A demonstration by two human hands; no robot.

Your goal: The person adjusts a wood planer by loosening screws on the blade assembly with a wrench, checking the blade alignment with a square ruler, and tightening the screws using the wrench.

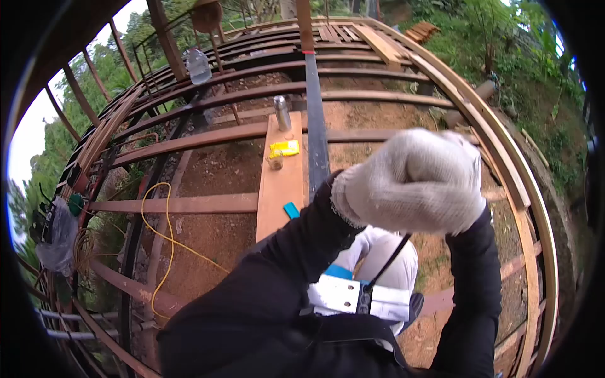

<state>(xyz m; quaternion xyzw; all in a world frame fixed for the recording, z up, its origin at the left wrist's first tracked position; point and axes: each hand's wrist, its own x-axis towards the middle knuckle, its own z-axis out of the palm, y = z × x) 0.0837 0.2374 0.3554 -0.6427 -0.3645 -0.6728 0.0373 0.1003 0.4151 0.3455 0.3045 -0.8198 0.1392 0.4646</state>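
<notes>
Both hands wear pale knitted gloves and are raised close together in front of my chest. My left hand (394, 189) is curled with its fingers folded in. My right hand (469, 173) presses against it from the right, also closed and partly hidden behind it. Whatever lies between the gloves, if anything, does not show. A thin black cord (391, 259) runs down from beneath the gloves to a white plate with a black fitting (364, 298) at my waist. Below the hands are my light-coloured trousers (387, 255).
A plank (272, 205) across dark beams carries a metal flask (282, 113), a yellow packet (284, 148), a small cup (275, 163) and a teal object (291, 210). Bare soil shows between the beams. A yellow cord (169, 236) trails left; a clear jug (198, 66) stands farther back.
</notes>
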